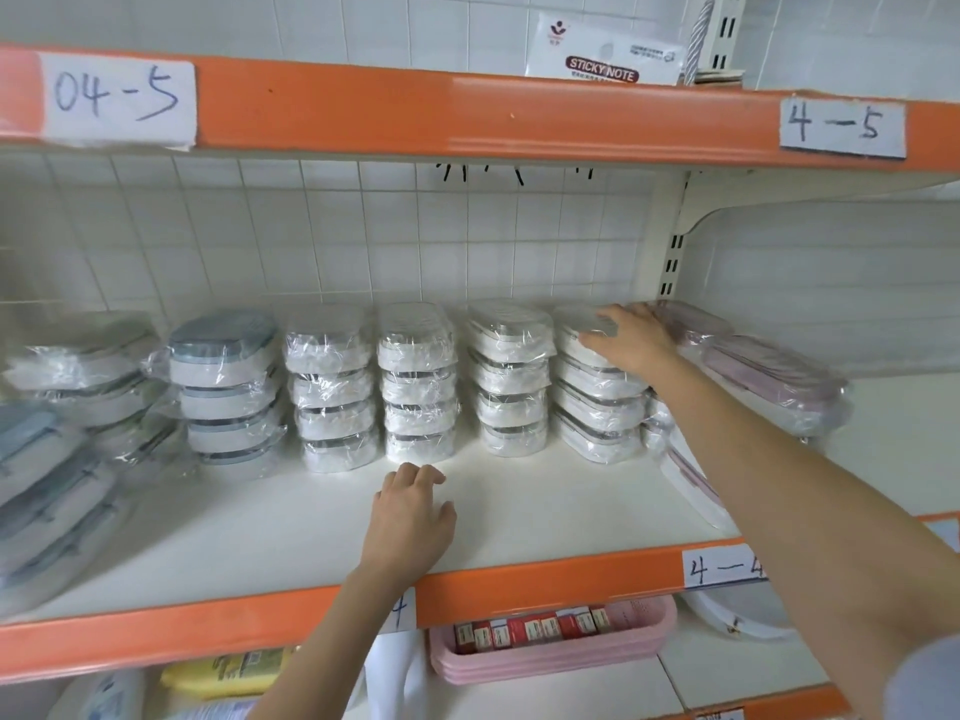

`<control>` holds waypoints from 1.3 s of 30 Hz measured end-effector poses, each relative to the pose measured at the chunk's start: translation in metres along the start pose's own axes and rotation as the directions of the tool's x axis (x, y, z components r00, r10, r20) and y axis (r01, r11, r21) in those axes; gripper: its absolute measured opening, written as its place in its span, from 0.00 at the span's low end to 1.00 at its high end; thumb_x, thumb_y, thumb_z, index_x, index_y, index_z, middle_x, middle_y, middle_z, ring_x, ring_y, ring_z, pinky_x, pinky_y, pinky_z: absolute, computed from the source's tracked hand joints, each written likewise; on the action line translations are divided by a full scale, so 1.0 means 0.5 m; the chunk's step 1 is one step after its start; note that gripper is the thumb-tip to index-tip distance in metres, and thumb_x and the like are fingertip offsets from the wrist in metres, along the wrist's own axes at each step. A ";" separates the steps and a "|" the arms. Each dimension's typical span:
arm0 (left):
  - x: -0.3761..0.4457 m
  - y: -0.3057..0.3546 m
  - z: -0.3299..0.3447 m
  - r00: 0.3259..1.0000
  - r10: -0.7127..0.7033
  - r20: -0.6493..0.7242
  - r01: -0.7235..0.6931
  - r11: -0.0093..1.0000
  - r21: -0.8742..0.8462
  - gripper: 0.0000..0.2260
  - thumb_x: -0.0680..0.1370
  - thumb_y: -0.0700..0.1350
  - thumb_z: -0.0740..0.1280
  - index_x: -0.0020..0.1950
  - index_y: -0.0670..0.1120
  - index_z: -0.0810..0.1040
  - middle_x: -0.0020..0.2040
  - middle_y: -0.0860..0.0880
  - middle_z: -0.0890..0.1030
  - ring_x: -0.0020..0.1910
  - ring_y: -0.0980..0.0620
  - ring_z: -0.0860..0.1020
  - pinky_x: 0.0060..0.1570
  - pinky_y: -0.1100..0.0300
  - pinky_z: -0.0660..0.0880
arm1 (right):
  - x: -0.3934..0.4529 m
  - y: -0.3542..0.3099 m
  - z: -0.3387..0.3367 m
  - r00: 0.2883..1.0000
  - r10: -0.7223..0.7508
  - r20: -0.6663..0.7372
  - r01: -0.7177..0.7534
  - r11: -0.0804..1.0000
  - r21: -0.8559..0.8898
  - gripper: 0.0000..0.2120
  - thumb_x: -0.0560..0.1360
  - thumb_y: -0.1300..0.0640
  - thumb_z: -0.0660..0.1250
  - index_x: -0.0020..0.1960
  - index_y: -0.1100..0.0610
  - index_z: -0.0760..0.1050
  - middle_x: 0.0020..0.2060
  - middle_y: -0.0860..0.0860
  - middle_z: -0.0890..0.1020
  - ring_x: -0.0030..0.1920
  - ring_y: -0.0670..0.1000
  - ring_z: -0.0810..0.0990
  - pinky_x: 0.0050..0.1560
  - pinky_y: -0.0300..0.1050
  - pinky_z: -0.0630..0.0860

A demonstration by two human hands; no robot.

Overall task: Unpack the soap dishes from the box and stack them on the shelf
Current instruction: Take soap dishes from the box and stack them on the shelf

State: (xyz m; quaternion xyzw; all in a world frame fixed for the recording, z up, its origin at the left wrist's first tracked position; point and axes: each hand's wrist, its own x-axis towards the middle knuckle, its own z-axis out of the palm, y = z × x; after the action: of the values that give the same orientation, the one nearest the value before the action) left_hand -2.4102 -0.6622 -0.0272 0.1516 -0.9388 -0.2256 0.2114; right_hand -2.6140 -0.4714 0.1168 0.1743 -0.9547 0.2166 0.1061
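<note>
Several stacks of plastic-wrapped white soap dishes (418, 381) stand in a row at the back of the white shelf (519, 506). My right hand (631, 337) lies flat on the top dish of the rightmost white stack (595, 394), fingers spread over its wrapping. My left hand (410, 517) rests on the bare shelf board in front of the stacks, fingers loosely curled, holding nothing. Grey-lidded dishes (226, 387) are stacked further left. Pink wrapped dishes (769, 371) lean at the right. The box is out of view.
Blue wrapped dishes (47, 485) lean at the far left. The orange upper shelf edge (467, 116) hangs overhead, with a sticky-note pack (602, 54) on it. Below, a pink basket (556, 646) holds small red boxes. A shelf bracket (675, 252) stands at the right back.
</note>
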 end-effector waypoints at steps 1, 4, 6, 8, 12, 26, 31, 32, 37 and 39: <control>0.000 0.001 -0.001 1.000 0.012 0.008 -0.012 1.000 0.019 0.16 0.77 0.45 0.62 0.64 0.45 0.72 0.60 0.47 0.72 0.62 0.48 0.68 0.62 0.57 0.65 | 0.001 0.003 0.004 1.000 -0.007 0.023 0.008 0.999 -0.034 0.29 0.74 0.40 0.62 0.71 0.50 0.64 0.69 0.58 0.64 0.70 0.59 0.60 0.67 0.52 0.63; 0.004 0.004 -0.002 0.999 0.044 0.031 -0.045 0.998 0.052 0.16 0.78 0.47 0.61 0.65 0.46 0.71 0.61 0.48 0.71 0.63 0.49 0.68 0.62 0.58 0.64 | -0.003 0.000 -0.004 0.999 -0.006 0.049 0.013 0.990 -0.144 0.30 0.74 0.36 0.59 0.72 0.48 0.62 0.71 0.56 0.62 0.72 0.59 0.56 0.68 0.55 0.60; 0.009 0.005 -0.001 0.997 0.061 0.043 -0.064 0.996 0.058 0.16 0.78 0.47 0.61 0.65 0.46 0.71 0.61 0.48 0.72 0.63 0.49 0.68 0.62 0.58 0.64 | -0.011 -0.004 -0.011 0.999 -0.028 0.016 0.031 0.979 -0.200 0.31 0.74 0.36 0.59 0.71 0.52 0.64 0.70 0.56 0.63 0.71 0.59 0.57 0.68 0.56 0.61; 0.014 0.008 0.002 0.995 0.076 0.058 -0.079 0.996 0.048 0.16 0.77 0.46 0.62 0.65 0.46 0.71 0.61 0.48 0.72 0.63 0.48 0.68 0.62 0.58 0.64 | -0.031 -0.007 -0.018 0.996 -0.072 -0.044 0.060 0.973 -0.225 0.29 0.75 0.39 0.60 0.70 0.55 0.66 0.68 0.56 0.66 0.69 0.59 0.61 0.66 0.55 0.64; 0.028 0.033 0.013 0.984 0.152 0.091 -0.151 0.988 -0.016 0.15 0.77 0.46 0.63 0.64 0.46 0.72 0.61 0.48 0.73 0.64 0.49 0.68 0.63 0.58 0.65 | -0.094 0.003 -0.038 0.975 -0.184 -0.123 0.154 0.963 -0.221 0.23 0.78 0.48 0.60 0.70 0.55 0.66 0.68 0.55 0.69 0.68 0.57 0.65 0.66 0.51 0.63; 0.042 0.362 0.104 0.965 0.214 0.154 -0.095 0.827 -0.553 0.13 0.78 0.48 0.63 0.61 0.44 0.73 0.58 0.50 0.77 0.54 0.54 0.75 0.48 0.66 0.70 | -0.222 0.260 -0.199 0.988 0.071 -0.136 0.014 0.842 0.540 0.25 0.75 0.49 0.67 0.70 0.52 0.67 0.68 0.48 0.70 0.69 0.45 0.67 0.63 0.38 0.62; 0.029 0.474 0.145 0.976 0.121 0.181 0.050 0.686 -0.726 0.29 0.77 0.62 0.58 0.74 0.51 0.59 0.73 0.52 0.62 0.69 0.55 0.65 0.68 0.56 0.63 | -0.226 0.351 -0.175 0.989 -0.046 0.142 -0.067 0.716 0.695 0.35 0.67 0.45 0.74 0.71 0.43 0.64 0.68 0.43 0.69 0.68 0.43 0.67 0.68 0.44 0.64; 0.029 0.494 0.148 0.978 0.103 0.182 0.073 0.647 -0.759 0.33 0.74 0.67 0.57 0.75 0.54 0.56 0.75 0.54 0.57 0.73 0.55 0.59 0.72 0.51 0.59 | -0.223 0.358 -0.163 0.990 -0.053 0.134 -0.054 0.726 0.686 0.34 0.67 0.44 0.74 0.70 0.42 0.65 0.68 0.44 0.70 0.67 0.44 0.68 0.68 0.45 0.65; 0.032 0.572 0.167 0.984 0.054 0.168 0.104 0.595 -0.797 0.38 0.71 0.69 0.56 0.77 0.56 0.50 0.77 0.56 0.51 0.76 0.55 0.52 0.74 0.50 0.53 | -0.211 0.362 -0.137 0.989 -0.148 0.023 0.098 0.754 0.649 0.29 0.70 0.45 0.71 0.69 0.43 0.65 0.67 0.44 0.68 0.67 0.43 0.66 0.67 0.42 0.64; 0.030 0.581 0.168 0.985 0.010 0.172 0.137 0.565 -0.813 0.37 0.72 0.70 0.58 0.76 0.59 0.51 0.76 0.55 0.51 0.76 0.53 0.52 0.72 0.49 0.54 | -0.207 0.365 -0.141 0.986 -0.139 0.092 0.026 0.673 0.739 0.29 0.70 0.36 0.66 0.69 0.41 0.64 0.68 0.43 0.67 0.68 0.44 0.66 0.70 0.48 0.63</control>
State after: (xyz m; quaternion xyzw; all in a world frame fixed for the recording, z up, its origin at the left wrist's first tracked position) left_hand -2.5175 -0.3901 0.0513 0.0514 -0.7336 -0.6547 0.1749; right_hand -2.5793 -0.2557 0.0814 0.2600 -0.7830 0.5642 -0.0306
